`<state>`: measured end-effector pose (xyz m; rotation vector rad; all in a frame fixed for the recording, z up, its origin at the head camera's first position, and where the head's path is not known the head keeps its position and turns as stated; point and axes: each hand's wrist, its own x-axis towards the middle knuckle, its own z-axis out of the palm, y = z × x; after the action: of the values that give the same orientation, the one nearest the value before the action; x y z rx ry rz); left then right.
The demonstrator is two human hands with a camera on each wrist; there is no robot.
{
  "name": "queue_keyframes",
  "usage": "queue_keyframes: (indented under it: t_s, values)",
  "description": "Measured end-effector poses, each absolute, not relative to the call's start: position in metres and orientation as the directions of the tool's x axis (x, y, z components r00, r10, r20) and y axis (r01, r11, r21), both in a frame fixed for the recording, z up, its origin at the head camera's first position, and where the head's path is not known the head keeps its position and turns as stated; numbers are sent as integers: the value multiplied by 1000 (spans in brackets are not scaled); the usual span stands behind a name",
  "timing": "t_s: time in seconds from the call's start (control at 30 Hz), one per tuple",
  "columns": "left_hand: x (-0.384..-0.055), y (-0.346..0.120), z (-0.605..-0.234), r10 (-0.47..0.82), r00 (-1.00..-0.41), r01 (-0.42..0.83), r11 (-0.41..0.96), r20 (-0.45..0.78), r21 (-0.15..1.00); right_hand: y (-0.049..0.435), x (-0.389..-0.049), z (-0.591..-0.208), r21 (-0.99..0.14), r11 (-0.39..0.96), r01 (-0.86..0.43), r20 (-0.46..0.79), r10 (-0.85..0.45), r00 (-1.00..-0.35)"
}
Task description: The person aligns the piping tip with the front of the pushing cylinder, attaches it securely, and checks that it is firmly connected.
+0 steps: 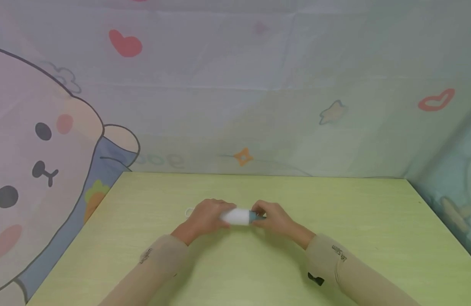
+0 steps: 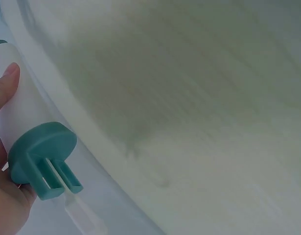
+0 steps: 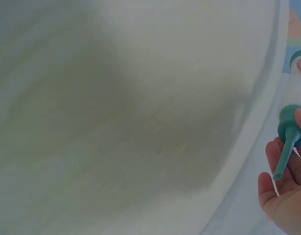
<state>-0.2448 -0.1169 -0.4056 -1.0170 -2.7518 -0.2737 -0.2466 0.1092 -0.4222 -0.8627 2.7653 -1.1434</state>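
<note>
A white bottle (image 1: 237, 216) with green ends lies level between the two hands, close over the table. My left hand (image 1: 207, 217) grips its white body, the thumb (image 2: 7, 87) on top and fingers partly hidden behind. At the left end sits a green slotted base (image 2: 42, 152), with a pale strap (image 2: 81, 213) hanging from it in the left wrist view. My right hand (image 1: 275, 217) pinches the green cap (image 3: 289, 123) at the other end between thumb and fingers. From that cap a thin green spout (image 3: 285, 155) sticks out past the fingers.
Both forearms lean in over the pale yellow-green table (image 1: 243, 272). Behind it hangs a printed cloth (image 1: 228, 106) with hearts and a large cartoon animal at left. The table's far edge lies beyond the hands.
</note>
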Motion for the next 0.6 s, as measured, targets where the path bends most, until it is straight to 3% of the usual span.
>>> queue_keyframes:
  t_s: [0.27,0.6]
  values:
    - [-267,-115,-409,593,-764,629,773,254,86,98,-268,-424,-682,612,-401,147,-422,-895]
    - [-277,-117,-419,542,-810,573,812,223,110,87,-280,-432,-672,641,-371,118,-402,-908]
